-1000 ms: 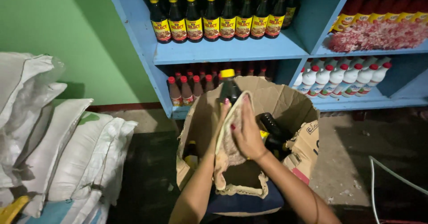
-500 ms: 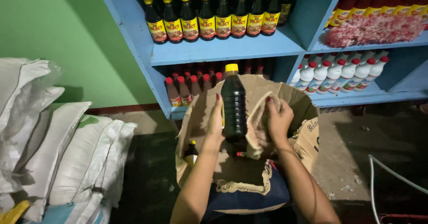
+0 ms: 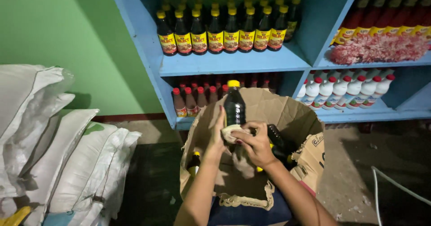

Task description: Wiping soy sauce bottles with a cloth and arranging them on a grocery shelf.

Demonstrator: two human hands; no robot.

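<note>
A dark bottle with a yellow cap [image 3: 234,104] stands upright over an open cardboard box [image 3: 287,113] in front of me. My left hand [image 3: 218,138] grips the bottle's lower part from the left. My right hand [image 3: 256,145] presses a beige cloth [image 3: 234,133] around the bottle's middle. More dark bottles [image 3: 274,138] lie inside the box, partly hidden by my hands.
A blue shelf unit [image 3: 233,64] behind the box holds rows of dark yellow-capped bottles [image 3: 224,33], small red-capped bottles [image 3: 193,101] and white red-capped bottles [image 3: 345,91]. White sacks [image 3: 58,149] are stacked at the left. A white cable [image 3: 395,185] lies on the floor at the right.
The bottle was covered by the cloth, then lifted upright out of the box. My right hand has now brought the cloth back onto the bottle's middle.
</note>
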